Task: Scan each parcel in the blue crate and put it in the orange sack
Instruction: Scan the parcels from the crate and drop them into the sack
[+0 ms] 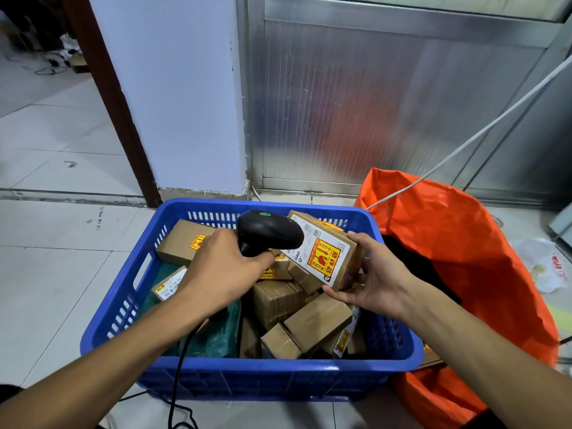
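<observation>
Head view: nearest the camera, two bare forearms reach over the front rim of the blue slotted plastic crate (247, 371), which sits on pale floor tiles. The left hand (221, 274) grips the handle of the black corded handheld scanner (269, 232), whose head sits just above the label of the held parcel. The right hand (376, 275) holds the brown cardboard parcel with a white label and red-and-yellow sticker (329, 252), fingers curled round its right edge and lower corner, tilted up over the crate. Below lie more brown cardboard boxes (309, 326) and a dark green plastic mailer (216, 329), heaped loosely. The orange plastic sack (464, 243) stands just right of the crate, mouth open.

Risks, as judged: the scanner head partly covers the label, so the barcode may fail to read; the edge grip could let the parcel slip back into the heap; the scanner cable (178, 382) trails over the front rim and could snag.

Clearance: the path right to the sack crosses only the crate's right rim. A white cord (464, 144) slants above the sack mouth. The wall and metal panel (387, 103) close off the far side.
</observation>
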Demonstrator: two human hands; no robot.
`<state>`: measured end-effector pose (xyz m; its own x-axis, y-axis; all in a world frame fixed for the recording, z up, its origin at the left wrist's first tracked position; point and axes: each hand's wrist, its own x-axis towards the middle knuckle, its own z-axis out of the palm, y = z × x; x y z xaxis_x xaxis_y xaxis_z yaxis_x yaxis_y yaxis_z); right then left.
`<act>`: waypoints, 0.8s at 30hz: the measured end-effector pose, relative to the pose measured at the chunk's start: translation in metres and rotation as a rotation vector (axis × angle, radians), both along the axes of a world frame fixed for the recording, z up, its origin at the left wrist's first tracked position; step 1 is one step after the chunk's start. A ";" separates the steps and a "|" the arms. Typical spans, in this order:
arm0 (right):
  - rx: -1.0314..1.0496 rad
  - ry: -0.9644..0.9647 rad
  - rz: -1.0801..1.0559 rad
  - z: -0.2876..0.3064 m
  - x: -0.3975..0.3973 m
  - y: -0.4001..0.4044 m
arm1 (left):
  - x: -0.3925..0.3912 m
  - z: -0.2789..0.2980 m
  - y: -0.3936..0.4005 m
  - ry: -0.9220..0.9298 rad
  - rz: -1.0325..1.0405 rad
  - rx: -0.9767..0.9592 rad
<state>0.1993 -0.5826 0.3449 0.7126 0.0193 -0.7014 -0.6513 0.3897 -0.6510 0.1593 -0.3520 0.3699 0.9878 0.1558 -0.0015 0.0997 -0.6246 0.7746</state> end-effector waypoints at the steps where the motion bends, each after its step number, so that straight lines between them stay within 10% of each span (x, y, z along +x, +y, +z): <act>1: 0.000 0.000 0.001 0.000 0.000 0.000 | 0.000 -0.001 0.000 0.004 0.001 -0.006; 24: 0.004 -0.018 -0.023 0.000 0.014 -0.012 | 0.004 -0.005 0.005 0.018 -0.018 -0.022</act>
<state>0.2133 -0.5947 0.3448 0.7255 0.0050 -0.6882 -0.6301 0.4072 -0.6612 0.1633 -0.3474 0.3649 0.9902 0.1377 -0.0227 0.1027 -0.6092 0.7863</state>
